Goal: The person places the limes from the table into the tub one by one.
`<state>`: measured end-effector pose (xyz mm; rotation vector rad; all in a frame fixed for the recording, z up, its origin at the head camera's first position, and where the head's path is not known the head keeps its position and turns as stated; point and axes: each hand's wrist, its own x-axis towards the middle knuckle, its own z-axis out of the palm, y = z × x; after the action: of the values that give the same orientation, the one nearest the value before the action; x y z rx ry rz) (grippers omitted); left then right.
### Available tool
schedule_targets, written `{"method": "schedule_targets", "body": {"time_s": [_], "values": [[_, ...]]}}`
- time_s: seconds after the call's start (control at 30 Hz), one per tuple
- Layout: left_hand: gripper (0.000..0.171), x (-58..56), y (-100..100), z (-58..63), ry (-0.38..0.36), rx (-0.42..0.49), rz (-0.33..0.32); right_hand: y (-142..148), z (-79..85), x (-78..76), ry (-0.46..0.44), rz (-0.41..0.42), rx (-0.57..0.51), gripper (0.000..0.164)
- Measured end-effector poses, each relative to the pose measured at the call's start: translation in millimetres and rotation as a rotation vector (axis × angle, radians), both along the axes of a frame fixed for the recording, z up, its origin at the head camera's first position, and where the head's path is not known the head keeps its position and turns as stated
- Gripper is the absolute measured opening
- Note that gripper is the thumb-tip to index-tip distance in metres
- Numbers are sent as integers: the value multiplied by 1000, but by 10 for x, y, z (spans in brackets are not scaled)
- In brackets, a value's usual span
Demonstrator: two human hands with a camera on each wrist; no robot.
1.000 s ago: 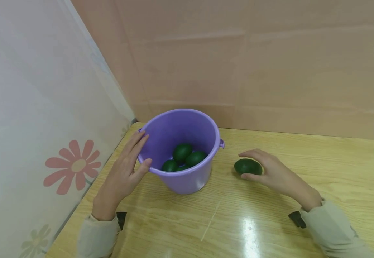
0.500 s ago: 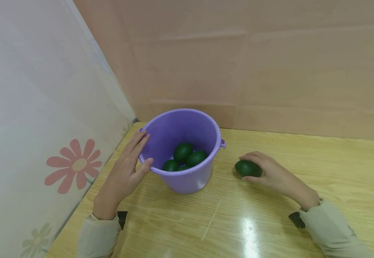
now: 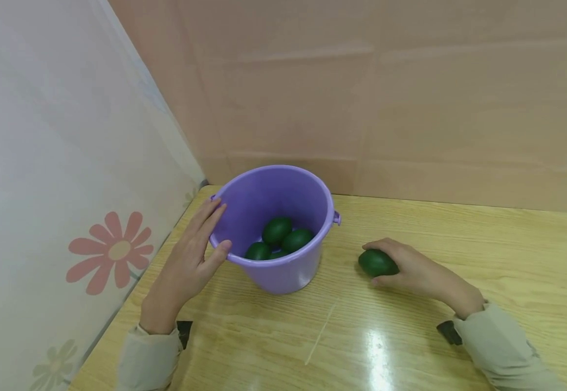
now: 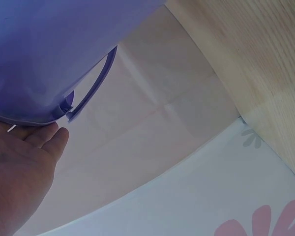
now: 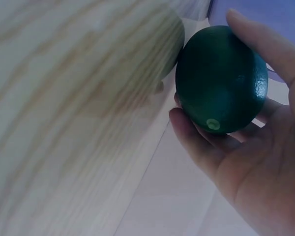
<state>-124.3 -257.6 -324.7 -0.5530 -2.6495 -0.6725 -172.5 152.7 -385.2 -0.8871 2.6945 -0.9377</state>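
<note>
A purple bucket stands on the wooden table, its mouth tilted toward me, with several dark green avocados lying at its bottom. My left hand rests on the bucket's left rim, fingers and thumb fairly straight; the left wrist view has the fingertips right at the rim, beside the handle. To the right of the bucket, my right hand holds another avocado between thumb and fingers. Up close in the right wrist view, this avocado is glossy and oval, with a pale stem spot, close over the table.
The table has a wood-grain top with a pale streak in front of the bucket. A beige covered wall runs along its back edge, and a white flowered sheet along its left edge.
My right thumb and fingers have closed around the avocado on the table, and it has shifted slightly toward me and to the right. The left hand and the bucket have stayed put.
</note>
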Motion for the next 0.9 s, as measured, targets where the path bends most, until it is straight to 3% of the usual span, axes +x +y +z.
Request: {"method": "schedule_targets", "body": {"time_s": [0.53, 0.9], "values": [[62, 2, -3, 8, 3, 3, -4, -3, 11, 22, -12, 40, 9, 65], [62, 1, -6, 23, 14, -1, -12, 41, 156, 76, 34, 14, -38, 66]]}}
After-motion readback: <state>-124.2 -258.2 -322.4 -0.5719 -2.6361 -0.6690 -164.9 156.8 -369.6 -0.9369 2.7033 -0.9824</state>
